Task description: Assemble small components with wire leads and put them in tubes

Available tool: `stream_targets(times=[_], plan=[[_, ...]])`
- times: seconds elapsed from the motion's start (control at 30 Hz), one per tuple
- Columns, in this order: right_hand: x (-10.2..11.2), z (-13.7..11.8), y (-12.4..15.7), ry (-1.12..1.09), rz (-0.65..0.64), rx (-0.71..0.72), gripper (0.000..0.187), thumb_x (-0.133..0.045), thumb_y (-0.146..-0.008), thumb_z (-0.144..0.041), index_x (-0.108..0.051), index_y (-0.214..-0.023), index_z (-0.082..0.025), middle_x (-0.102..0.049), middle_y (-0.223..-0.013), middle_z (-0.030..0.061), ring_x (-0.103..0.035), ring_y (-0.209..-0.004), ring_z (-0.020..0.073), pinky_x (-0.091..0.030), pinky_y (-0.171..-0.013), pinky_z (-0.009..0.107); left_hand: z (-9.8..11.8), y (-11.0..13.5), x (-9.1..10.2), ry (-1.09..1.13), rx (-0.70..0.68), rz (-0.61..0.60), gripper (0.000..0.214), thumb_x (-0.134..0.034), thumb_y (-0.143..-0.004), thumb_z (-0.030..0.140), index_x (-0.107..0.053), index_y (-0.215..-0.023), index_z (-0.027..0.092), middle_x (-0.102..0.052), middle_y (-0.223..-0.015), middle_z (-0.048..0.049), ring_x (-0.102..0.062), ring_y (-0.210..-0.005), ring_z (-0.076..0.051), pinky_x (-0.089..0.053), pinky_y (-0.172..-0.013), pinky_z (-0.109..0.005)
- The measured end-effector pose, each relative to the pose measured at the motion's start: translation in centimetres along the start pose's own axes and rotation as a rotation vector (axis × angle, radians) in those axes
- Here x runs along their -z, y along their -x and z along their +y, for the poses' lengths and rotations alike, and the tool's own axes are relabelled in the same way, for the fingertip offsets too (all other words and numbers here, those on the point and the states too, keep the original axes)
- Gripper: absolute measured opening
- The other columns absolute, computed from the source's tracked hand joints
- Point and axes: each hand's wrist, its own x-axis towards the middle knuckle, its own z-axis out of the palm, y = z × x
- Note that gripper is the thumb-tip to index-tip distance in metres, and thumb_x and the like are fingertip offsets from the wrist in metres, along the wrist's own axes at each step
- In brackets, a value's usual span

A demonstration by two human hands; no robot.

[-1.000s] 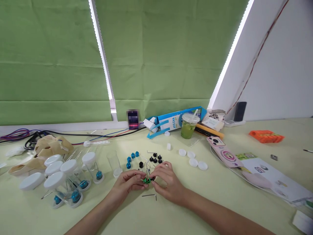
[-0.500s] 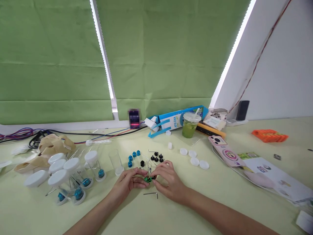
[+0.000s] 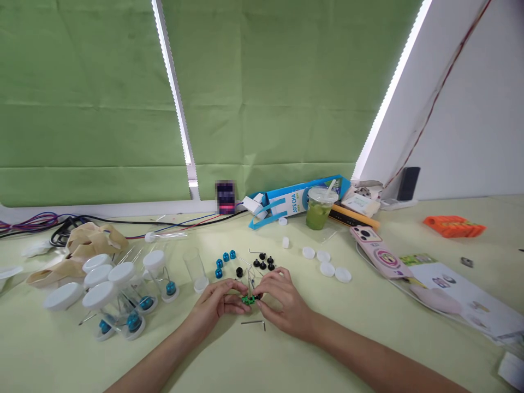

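Both hands meet low in the middle of the pale green table [image 3: 368,338]. My left hand [image 3: 219,304] and my right hand [image 3: 282,303] each pinch one end of a small green part [image 3: 247,299] with a black piece at its right end. A thin metal pin stands up just behind it. A small hex key [image 3: 254,323] lies on the table right below my fingers. Several blue knobs [image 3: 225,261] and black knobs [image 3: 262,263] lie just beyond my hands.
Clear tubes with white caps [image 3: 118,297] and blue parts inside lie at the left. Loose white caps [image 3: 327,265], a green drink cup [image 3: 320,207], a blue carton [image 3: 286,204], a phone [image 3: 376,248] and papers [image 3: 458,295] sit at the right. Cables [image 3: 61,224] run along the back left.
The view has shifted slightly, so everything sits a little further right. Both hands keep their pinch on the green part, with only small finger movement.
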Motion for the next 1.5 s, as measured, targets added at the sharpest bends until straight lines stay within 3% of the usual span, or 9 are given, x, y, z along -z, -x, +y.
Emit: stream_targets(times=[0.5, 0.93, 1.27, 1.5], plan=[[-0.11, 0.14, 0.12, -0.001, 0.015, -0.005, 0.015, -0.047, -0.082, -0.017, -0.054, -0.095, -0.021, -0.062, -0.083, 0.0018, -0.054, -0.085, 0.0172, -0.031, -0.084, 0.037, -0.01, 0.1, 0.07, -0.005, 0.024, -0.008, 0.033, -0.044, -0.082, 0.034, -0.067, -0.085, 0.01, -0.068, -0.084, -0.0121, -0.064, -0.075, -0.023, -0.048, -0.073, -0.035], [-0.27, 0.57, 0.43, -0.039, 0.022, -0.016, 0.015, -0.05, -0.084, -0.019, -0.052, -0.099, -0.021, -0.061, -0.086, 0.0012, -0.052, -0.087, 0.0164, -0.03, -0.087, 0.037, -0.18, 0.11, 0.29, -0.024, 0.021, -0.064, 0.033, -0.037, -0.085, 0.032, -0.062, -0.091, 0.01, -0.065, -0.088, -0.0139, -0.064, -0.071, -0.023, -0.046, -0.052, -0.027], [-0.31, 0.58, 0.38, -0.049, 0.028, -0.025, 0.012, -0.05, -0.085, -0.021, -0.053, -0.097, -0.02, -0.061, -0.084, 0.0018, -0.051, -0.087, 0.0171, -0.029, -0.086, 0.038, -0.4, -0.15, 0.52, -0.041, 0.007, -0.117, 0.035, -0.033, -0.087, 0.031, -0.06, -0.089, 0.009, -0.065, -0.077, -0.0129, -0.063, -0.062, -0.021, -0.043, -0.046, -0.025], [-0.43, 0.72, 0.38, -0.051, 0.046, -0.025, 0.012, -0.051, -0.084, -0.021, -0.053, -0.097, -0.021, -0.062, -0.084, 0.0015, -0.051, -0.086, 0.0171, -0.029, -0.086, 0.038, -0.49, -0.1, 0.57, -0.039, 0.009, -0.123, 0.033, -0.034, -0.087, 0.03, -0.059, -0.091, 0.01, -0.065, -0.081, -0.0146, -0.064, -0.064, -0.023, -0.044, -0.047, -0.026]])
